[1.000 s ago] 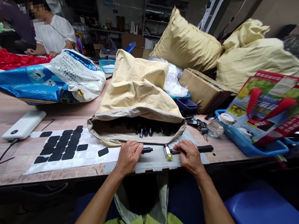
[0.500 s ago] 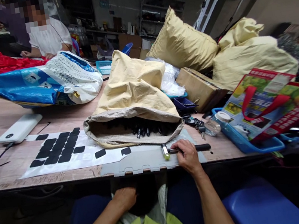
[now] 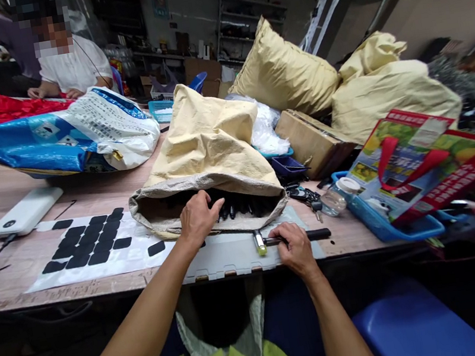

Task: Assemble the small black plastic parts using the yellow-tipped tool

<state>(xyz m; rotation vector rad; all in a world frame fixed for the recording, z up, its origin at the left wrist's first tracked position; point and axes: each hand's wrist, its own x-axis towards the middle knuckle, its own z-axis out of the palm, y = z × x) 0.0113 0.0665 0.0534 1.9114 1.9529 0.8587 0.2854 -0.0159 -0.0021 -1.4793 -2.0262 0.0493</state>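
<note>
My left hand [image 3: 198,217] reaches into the mouth of a tan cloth sack [image 3: 209,140], its thumb and fingers apart over black, pen-like pieces [image 3: 233,207]. Whether its fingertips touch any piece is hidden. My right hand [image 3: 294,246] is closed round the black handle of a small hammer [image 3: 318,234], whose metal head [image 3: 259,242] lies over a grey sheet [image 3: 218,259] at the table's front edge. Left of the sack, black rounded patches [image 3: 89,242] sit in rows on white paper [image 3: 133,260].
A white power bank [image 3: 26,210] with a cable and a blue-white bag [image 3: 60,137] are at the left. Keys [image 3: 316,204], a clear jar [image 3: 334,202] and a blue basket [image 3: 376,228] holding a red-handled bag [image 3: 424,160] stand right. People sit beyond the table at the back left.
My left hand has risen from below the table edge into the sack's mouth. My right hand keeps its hold on the hammer. The view has shifted slightly.
</note>
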